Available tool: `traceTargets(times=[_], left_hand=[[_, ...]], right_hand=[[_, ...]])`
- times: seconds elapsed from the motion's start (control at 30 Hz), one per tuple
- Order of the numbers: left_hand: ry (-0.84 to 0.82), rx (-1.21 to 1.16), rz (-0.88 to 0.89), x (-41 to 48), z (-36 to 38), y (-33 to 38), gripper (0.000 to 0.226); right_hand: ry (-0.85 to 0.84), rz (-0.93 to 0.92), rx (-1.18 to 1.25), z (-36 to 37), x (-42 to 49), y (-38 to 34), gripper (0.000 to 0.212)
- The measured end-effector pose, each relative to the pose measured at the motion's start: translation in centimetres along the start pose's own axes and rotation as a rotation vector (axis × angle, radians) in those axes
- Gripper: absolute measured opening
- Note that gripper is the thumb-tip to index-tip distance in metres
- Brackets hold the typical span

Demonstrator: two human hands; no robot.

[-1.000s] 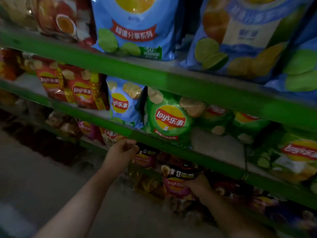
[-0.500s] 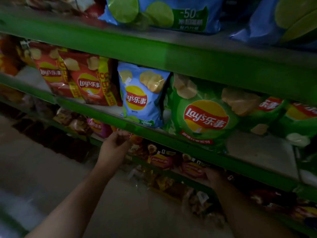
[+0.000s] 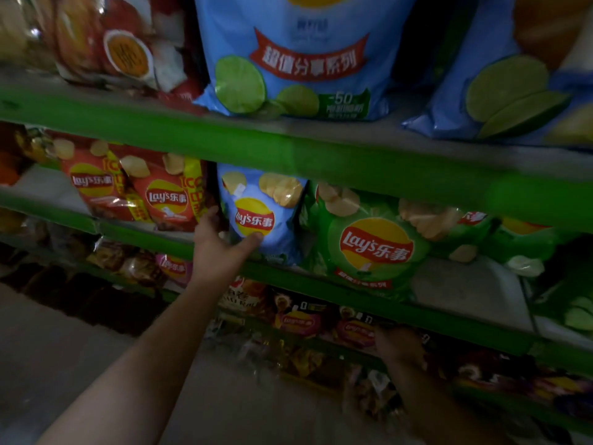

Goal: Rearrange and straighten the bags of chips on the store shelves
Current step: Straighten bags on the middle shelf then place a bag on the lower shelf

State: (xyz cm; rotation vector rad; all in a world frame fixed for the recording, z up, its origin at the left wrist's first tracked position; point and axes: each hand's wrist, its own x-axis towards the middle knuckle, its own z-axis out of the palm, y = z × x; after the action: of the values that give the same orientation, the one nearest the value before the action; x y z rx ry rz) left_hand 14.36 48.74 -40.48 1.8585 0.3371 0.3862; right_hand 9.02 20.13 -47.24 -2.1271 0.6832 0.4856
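Up from below, my left hand (image 3: 218, 248) has come to the small blue bag (image 3: 272, 200), upright on the middle shelf (image 3: 321, 286) between a red bag (image 3: 167, 197) and a green bag (image 3: 375, 242). It is spread wide, thumb on the bag's front, fingers at its left edge, not clamped. My right hand (image 3: 398, 345) sits low among dark bags (image 3: 298, 321); too dim to tell its grip. The blue bag looks light, puffy, slippery and crushable, so I'd hold the side seams gently.

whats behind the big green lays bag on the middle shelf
A second green bag shows behind the big green bag, at its right, partly covered. Whatever sits directly behind is hidden.
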Motion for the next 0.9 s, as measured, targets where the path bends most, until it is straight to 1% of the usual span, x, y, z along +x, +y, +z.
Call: traceTargets(times=[0.1, 0.17, 0.23, 0.33, 0.37, 0.5, 0.63, 0.77, 0.83, 0.9], left_hand=[[-0.091, -0.076, 0.000, 1.9, 1.2, 1.5, 0.091], [-0.135, -0.120, -0.025, 2.4, 1.7, 1.9, 0.101], [-0.142, -0.150, -0.022, 2.4, 1.7, 1.7, 0.097], [-0.124, -0.156, -0.002, 2.3, 1.0, 1.4, 0.076], [-0.119, -0.141, 0.013, 2.4, 0.7, 1.4, 0.073], [-0.110, -0.116, 0.046, 3.3, -0.7, 1.4, 0.078], [-0.145, -0.110, -0.065, 3.7, -1.4, 0.8, 0.079], [-0.187, -0.092, -0.127, 3.3, -2.6, 0.4, 0.090], [-0.221, -0.134, -0.146, 3.0, -3.6, 0.3, 0.099], [-0.204, -0.123, -0.167, 3.0, -4.7, 0.3, 0.105]], right_hand=[[0.025, -0.030, -0.080, -0.4, -0.4, 0.0, 0.027], [-0.055, -0.045, -0.197, -1.0, -0.6, -0.4, 0.021], [-0.168, -0.105, -0.292, -1.3, -0.9, -0.7, 0.021], [-0.267, -0.174, -0.408, -1.7, -1.6, -1.1, 0.023], [-0.291, -0.210, -0.425, -1.8, -1.7, -1.2, 0.022], [-0.316, -0.283, -0.399, -2.4, -2.1, -1.8, 0.022], [-0.334, -0.338, -0.356, -2.5, -2.4, -2.4, 0.015], [-0.363, -0.349, -0.255, -1.8, -2.8, -3.2, 0.003], [-0.373, -0.385, -0.226, -1.4, -3.3, -4.1, 0.008], [-0.365, -0.437, -0.190, -1.1, -4.0, -5.4, 0.012]])
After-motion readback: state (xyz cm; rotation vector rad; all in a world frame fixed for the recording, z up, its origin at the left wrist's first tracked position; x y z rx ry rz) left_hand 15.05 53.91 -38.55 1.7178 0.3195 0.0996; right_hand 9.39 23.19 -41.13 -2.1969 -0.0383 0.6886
